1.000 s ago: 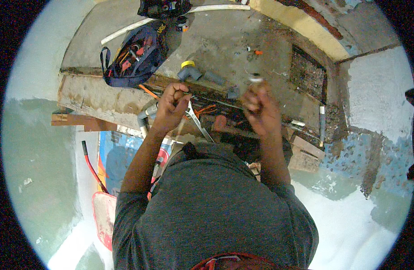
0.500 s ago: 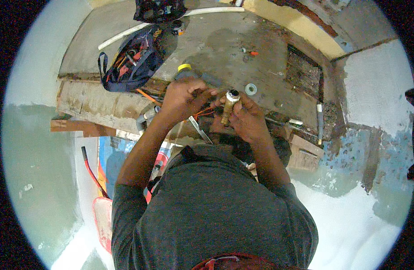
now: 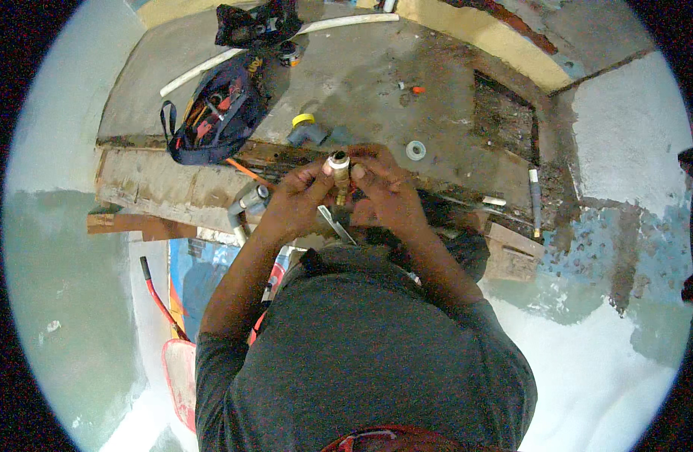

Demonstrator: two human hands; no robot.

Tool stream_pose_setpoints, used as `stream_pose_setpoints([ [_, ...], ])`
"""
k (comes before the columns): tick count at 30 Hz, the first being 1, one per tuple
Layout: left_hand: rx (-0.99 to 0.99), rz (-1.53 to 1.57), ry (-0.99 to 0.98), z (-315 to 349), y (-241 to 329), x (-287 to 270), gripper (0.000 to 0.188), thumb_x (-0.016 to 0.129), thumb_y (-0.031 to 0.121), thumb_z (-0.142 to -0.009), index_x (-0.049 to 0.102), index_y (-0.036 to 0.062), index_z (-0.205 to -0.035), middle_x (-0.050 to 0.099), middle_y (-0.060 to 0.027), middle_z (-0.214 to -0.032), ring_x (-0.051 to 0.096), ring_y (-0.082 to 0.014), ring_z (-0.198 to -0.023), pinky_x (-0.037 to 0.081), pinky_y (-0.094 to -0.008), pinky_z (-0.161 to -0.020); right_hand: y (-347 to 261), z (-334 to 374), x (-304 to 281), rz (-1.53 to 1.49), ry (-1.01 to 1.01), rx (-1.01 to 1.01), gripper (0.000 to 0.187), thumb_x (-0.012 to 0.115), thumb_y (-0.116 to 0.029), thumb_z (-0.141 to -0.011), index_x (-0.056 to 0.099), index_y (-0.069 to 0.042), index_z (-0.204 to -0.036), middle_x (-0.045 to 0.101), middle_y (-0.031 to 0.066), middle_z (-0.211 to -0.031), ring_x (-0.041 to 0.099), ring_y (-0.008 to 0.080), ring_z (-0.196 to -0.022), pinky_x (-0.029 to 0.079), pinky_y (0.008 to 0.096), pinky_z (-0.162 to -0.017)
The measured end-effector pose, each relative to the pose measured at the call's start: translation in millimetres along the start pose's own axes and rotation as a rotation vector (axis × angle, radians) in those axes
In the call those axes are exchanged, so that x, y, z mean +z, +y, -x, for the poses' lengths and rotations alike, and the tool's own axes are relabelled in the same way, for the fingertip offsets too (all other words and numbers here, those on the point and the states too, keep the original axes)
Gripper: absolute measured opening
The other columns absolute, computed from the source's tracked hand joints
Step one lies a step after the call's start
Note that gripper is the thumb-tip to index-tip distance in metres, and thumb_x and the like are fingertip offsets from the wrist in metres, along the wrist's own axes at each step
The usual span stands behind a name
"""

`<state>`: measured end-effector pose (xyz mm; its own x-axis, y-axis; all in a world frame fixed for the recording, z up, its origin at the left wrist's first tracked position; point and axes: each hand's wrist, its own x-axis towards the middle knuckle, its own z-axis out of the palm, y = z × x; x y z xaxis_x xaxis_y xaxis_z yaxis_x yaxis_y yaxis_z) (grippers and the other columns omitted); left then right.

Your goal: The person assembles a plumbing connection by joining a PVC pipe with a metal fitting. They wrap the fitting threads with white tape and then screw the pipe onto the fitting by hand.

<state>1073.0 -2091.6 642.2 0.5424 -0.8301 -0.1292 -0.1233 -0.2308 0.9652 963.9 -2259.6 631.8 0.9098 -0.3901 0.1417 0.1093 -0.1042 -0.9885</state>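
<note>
A brass pipe fitting (image 3: 340, 187) stands upright in front of my torso, with white thread tape (image 3: 338, 162) around its dark, open upper end. My left hand (image 3: 297, 194) pinches the taped end from the left. From the right, the thumb and fingers of my right hand (image 3: 388, 188) close on the same fitting, partly hiding it. Just beyond my hands lies a grey pipe piece (image 3: 309, 134) with a yellow end (image 3: 303, 119). A pale ring-shaped roll (image 3: 416, 150) rests on the concrete, past my right hand.
A dark tool bag (image 3: 218, 113) full of tools lies at the far left, beside a long white pipe (image 3: 199, 73). A grey elbow pipe (image 3: 248, 205) is by my left forearm. A rectangular pit (image 3: 504, 117) opens at the right. A red-handled wheelbarrow (image 3: 179, 377) stands lower left.
My right hand has brought the brass fitting leftward. My left hand, formerly apart from it, now grips its taped end.
</note>
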Motion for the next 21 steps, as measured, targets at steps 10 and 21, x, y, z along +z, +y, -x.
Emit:
stream_pose_setpoints([
  [10,0.037,0.21,0.309,19,-21,28,0.031,0.05,0.019,-0.109,0.06,0.0048,-0.135,0.068,-0.008,-0.116,0.07,-0.0186,-0.104,0.062,-0.0334,-0.088,-11,-5,12,0.464,-0.07,-0.251,0.023,0.064,-0.02,-0.103,0.073,-0.002,-0.115,0.07,0.0153,-0.105,0.068,0.0313,-0.1,0.053,0.041,-0.089],
  [21,-0.184,0.596,0.254,31,-6,23,0.043,0.065,0.025,-0.106,0.058,0.0018,-0.142,0.067,-0.0086,-0.128,0.069,-0.0204,-0.11,0.058,-0.0407,-0.103,15,4,17,0.263,-0.056,-0.065,0.025,0.064,-0.026,-0.105,0.069,-0.002,-0.108,0.069,0.0119,-0.106,0.069,0.0217,-0.095,0.055,0.0369,-0.085],
])
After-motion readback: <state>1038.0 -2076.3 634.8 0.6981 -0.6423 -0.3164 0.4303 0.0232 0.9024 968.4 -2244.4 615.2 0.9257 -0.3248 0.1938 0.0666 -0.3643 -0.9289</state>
